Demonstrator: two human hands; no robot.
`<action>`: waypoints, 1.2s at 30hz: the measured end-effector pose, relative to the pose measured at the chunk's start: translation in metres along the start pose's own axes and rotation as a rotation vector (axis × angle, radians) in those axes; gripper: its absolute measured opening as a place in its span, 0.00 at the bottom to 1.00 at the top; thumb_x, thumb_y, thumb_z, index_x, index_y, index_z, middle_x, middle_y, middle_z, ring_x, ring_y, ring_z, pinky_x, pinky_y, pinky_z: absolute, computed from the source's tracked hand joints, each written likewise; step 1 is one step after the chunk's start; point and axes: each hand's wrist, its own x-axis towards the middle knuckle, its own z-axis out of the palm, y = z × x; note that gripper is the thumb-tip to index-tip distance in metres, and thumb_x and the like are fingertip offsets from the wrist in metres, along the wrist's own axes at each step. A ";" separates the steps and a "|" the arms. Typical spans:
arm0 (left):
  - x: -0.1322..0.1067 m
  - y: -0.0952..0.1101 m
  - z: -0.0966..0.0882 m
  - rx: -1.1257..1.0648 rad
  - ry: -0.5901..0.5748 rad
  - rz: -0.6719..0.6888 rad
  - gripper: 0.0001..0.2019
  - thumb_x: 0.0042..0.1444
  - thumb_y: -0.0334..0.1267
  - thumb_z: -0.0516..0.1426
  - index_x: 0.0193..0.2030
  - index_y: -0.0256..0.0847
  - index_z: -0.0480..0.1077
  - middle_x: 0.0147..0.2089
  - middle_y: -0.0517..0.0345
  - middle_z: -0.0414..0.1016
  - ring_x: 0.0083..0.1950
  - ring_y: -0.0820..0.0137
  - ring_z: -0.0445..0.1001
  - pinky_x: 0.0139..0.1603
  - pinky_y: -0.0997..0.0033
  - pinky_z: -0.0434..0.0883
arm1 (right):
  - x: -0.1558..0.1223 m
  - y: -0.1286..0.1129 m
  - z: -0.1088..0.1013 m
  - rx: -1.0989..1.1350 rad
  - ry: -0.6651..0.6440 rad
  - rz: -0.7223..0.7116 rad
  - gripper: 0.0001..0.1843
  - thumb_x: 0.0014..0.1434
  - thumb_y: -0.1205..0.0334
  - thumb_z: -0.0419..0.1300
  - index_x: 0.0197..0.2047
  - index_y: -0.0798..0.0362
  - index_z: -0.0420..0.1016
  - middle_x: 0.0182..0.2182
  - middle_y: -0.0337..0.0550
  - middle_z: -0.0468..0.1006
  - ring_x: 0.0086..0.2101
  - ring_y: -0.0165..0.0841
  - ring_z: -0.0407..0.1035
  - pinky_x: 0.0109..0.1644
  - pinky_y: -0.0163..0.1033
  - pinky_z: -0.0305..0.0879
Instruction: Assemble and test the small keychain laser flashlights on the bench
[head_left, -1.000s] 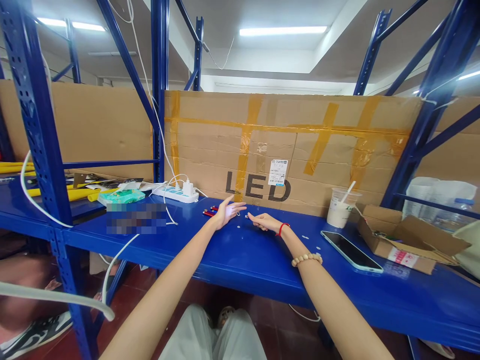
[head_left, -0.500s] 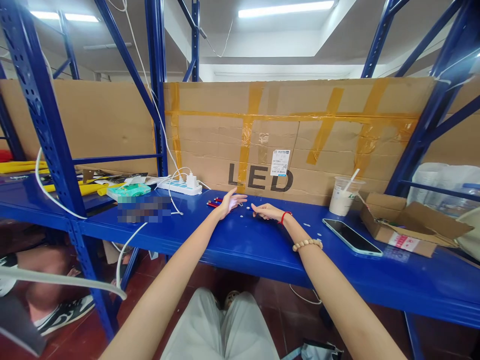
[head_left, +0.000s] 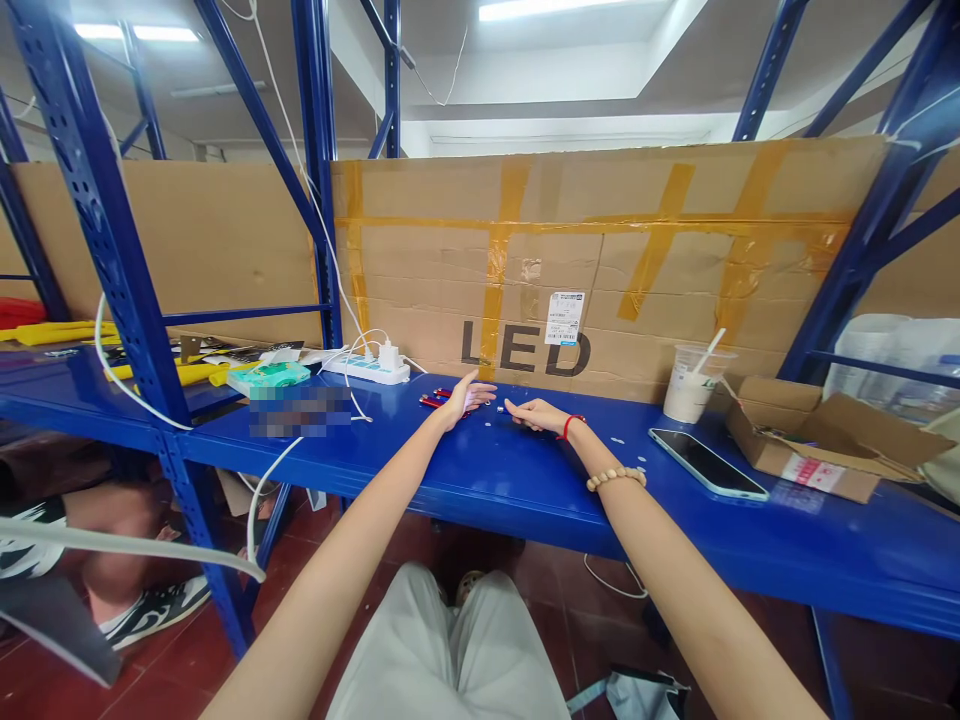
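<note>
My left hand (head_left: 466,399) rests at the back of the blue shelf top (head_left: 480,478), its fingers stretched out and pointing right. Close beside it, on the left, lie a few slim red objects with shiny ends (head_left: 433,401), partly hidden by the hand; their kind is too small to tell. A short gap to the right, my right hand (head_left: 537,414) is closed, thumb pressed against the curled fingers. A tiny bluish-white piece (head_left: 502,408) shows at its fingertips, and whatever sits inside the grip is hidden. Small pale bits lie on the shelf around both hands.
At right are a phone (head_left: 705,463), a plastic cup (head_left: 688,390) with a straw and an open cardboard box (head_left: 806,455). A white power strip (head_left: 364,370) and a green packet (head_left: 268,380) lie left. Large cardboard (head_left: 420,270) stands behind. Another person's leg (head_left: 112,540) shows lower left.
The whole view has shifted slightly. Both hands stay nearly in the same place, the left still stretched out and the right still closed.
</note>
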 end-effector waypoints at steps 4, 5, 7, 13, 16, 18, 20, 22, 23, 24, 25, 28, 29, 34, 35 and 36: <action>0.002 -0.002 -0.001 0.013 0.021 -0.007 0.34 0.54 0.57 0.37 0.50 0.36 0.71 0.51 0.49 0.74 0.58 0.58 0.64 0.58 0.63 0.56 | 0.000 0.001 0.000 -0.023 0.016 0.011 0.34 0.41 0.26 0.53 0.17 0.53 0.58 0.14 0.32 0.55 0.17 0.22 0.45 0.22 0.34 0.42; 0.002 -0.002 -0.001 0.013 0.023 -0.007 0.34 0.54 0.57 0.37 0.50 0.36 0.71 0.51 0.49 0.75 0.58 0.58 0.65 0.57 0.63 0.57 | -0.001 0.001 0.000 -0.029 0.021 0.014 0.34 0.41 0.27 0.54 0.17 0.53 0.57 0.14 0.32 0.54 0.17 0.22 0.45 0.21 0.34 0.41; 0.002 -0.002 -0.001 0.013 0.019 -0.008 0.34 0.54 0.58 0.37 0.49 0.36 0.72 0.51 0.49 0.75 0.57 0.58 0.66 0.57 0.63 0.58 | -0.002 0.000 0.001 -0.039 0.030 0.021 0.34 0.40 0.27 0.55 0.16 0.52 0.55 0.14 0.31 0.53 0.17 0.23 0.44 0.21 0.34 0.40; 0.003 -0.002 -0.001 0.014 0.003 -0.017 0.35 0.53 0.59 0.39 0.49 0.34 0.72 0.49 0.47 0.75 0.56 0.57 0.67 0.56 0.63 0.58 | -0.002 -0.001 0.002 -0.059 0.067 0.032 0.35 0.41 0.28 0.55 0.14 0.52 0.47 0.13 0.31 0.50 0.17 0.22 0.42 0.21 0.35 0.37; 0.003 -0.002 -0.001 0.013 -0.001 -0.011 0.35 0.53 0.59 0.39 0.49 0.33 0.72 0.49 0.46 0.75 0.56 0.57 0.66 0.56 0.63 0.58 | 0.001 0.001 0.002 -0.062 0.076 0.033 0.36 0.42 0.28 0.54 0.14 0.52 0.46 0.13 0.32 0.52 0.17 0.22 0.42 0.21 0.34 0.38; 0.003 -0.001 -0.001 0.012 -0.002 -0.001 0.35 0.52 0.59 0.39 0.49 0.33 0.72 0.49 0.46 0.75 0.56 0.57 0.66 0.56 0.63 0.58 | 0.002 0.002 0.002 -0.061 0.077 0.032 0.35 0.42 0.28 0.54 0.14 0.52 0.48 0.13 0.32 0.53 0.17 0.22 0.43 0.21 0.34 0.38; 0.002 -0.001 0.000 0.011 -0.003 0.009 0.34 0.52 0.59 0.40 0.48 0.34 0.72 0.48 0.47 0.76 0.56 0.57 0.66 0.56 0.64 0.58 | 0.002 0.003 0.001 -0.056 0.075 0.028 0.35 0.42 0.28 0.54 0.14 0.52 0.50 0.14 0.32 0.53 0.17 0.22 0.44 0.21 0.34 0.39; 0.002 -0.001 0.000 0.011 0.002 0.016 0.34 0.53 0.58 0.40 0.47 0.35 0.73 0.48 0.47 0.76 0.56 0.58 0.67 0.56 0.64 0.59 | 0.003 0.004 0.001 -0.049 0.073 0.023 0.35 0.41 0.27 0.54 0.15 0.53 0.52 0.14 0.32 0.53 0.17 0.23 0.45 0.21 0.34 0.40; 0.001 -0.001 0.000 0.012 0.007 0.016 0.33 0.53 0.58 0.39 0.47 0.35 0.73 0.47 0.48 0.76 0.55 0.58 0.67 0.55 0.64 0.59 | 0.003 0.005 0.001 -0.044 0.071 0.020 0.35 0.41 0.27 0.54 0.15 0.53 0.53 0.14 0.32 0.54 0.17 0.23 0.45 0.21 0.34 0.41; 0.002 -0.001 0.000 0.014 0.013 0.013 0.33 0.53 0.57 0.39 0.47 0.35 0.73 0.47 0.48 0.76 0.55 0.58 0.67 0.55 0.63 0.59 | 0.003 0.006 0.001 -0.039 0.069 0.017 0.35 0.41 0.27 0.53 0.15 0.53 0.54 0.14 0.33 0.54 0.17 0.23 0.45 0.21 0.34 0.41; 0.002 -0.001 -0.001 0.016 0.020 0.010 0.33 0.53 0.57 0.39 0.47 0.36 0.73 0.47 0.48 0.76 0.55 0.58 0.67 0.55 0.63 0.59 | 0.004 0.007 0.001 -0.033 0.067 0.015 0.35 0.42 0.26 0.52 0.16 0.53 0.55 0.14 0.33 0.54 0.17 0.23 0.46 0.21 0.34 0.42; 0.003 0.000 -0.002 0.019 0.042 0.002 0.33 0.54 0.56 0.37 0.48 0.36 0.72 0.48 0.49 0.76 0.55 0.58 0.67 0.55 0.63 0.59 | 0.005 0.008 0.001 -0.012 0.054 0.008 0.35 0.44 0.25 0.47 0.18 0.53 0.60 0.14 0.32 0.55 0.16 0.23 0.46 0.21 0.33 0.44; 0.003 0.000 -0.002 0.020 0.048 0.000 0.33 0.55 0.56 0.37 0.48 0.36 0.72 0.48 0.49 0.76 0.55 0.59 0.67 0.54 0.64 0.59 | 0.005 0.009 0.001 -0.007 0.051 0.006 0.36 0.45 0.25 0.47 0.19 0.53 0.61 0.13 0.32 0.55 0.16 0.23 0.46 0.21 0.33 0.44; 0.004 0.000 -0.002 0.026 0.067 -0.008 0.34 0.54 0.56 0.36 0.48 0.36 0.71 0.49 0.48 0.75 0.54 0.60 0.68 0.53 0.66 0.61 | 0.006 0.010 0.001 0.004 0.050 0.010 0.35 0.45 0.25 0.48 0.19 0.54 0.61 0.13 0.32 0.55 0.16 0.23 0.46 0.21 0.33 0.44; 0.004 0.000 -0.002 0.027 0.070 -0.009 0.34 0.54 0.56 0.36 0.48 0.36 0.71 0.49 0.48 0.75 0.54 0.60 0.68 0.52 0.66 0.61 | 0.006 0.010 0.001 0.004 0.049 0.011 0.35 0.44 0.25 0.48 0.19 0.54 0.61 0.13 0.32 0.54 0.16 0.23 0.45 0.21 0.33 0.44; 0.005 0.000 -0.002 0.028 0.073 -0.011 0.34 0.54 0.57 0.36 0.48 0.36 0.71 0.49 0.48 0.75 0.54 0.60 0.68 0.51 0.66 0.61 | 0.006 0.010 0.001 0.005 0.048 0.010 0.35 0.44 0.25 0.48 0.19 0.54 0.61 0.13 0.31 0.54 0.16 0.23 0.45 0.21 0.33 0.43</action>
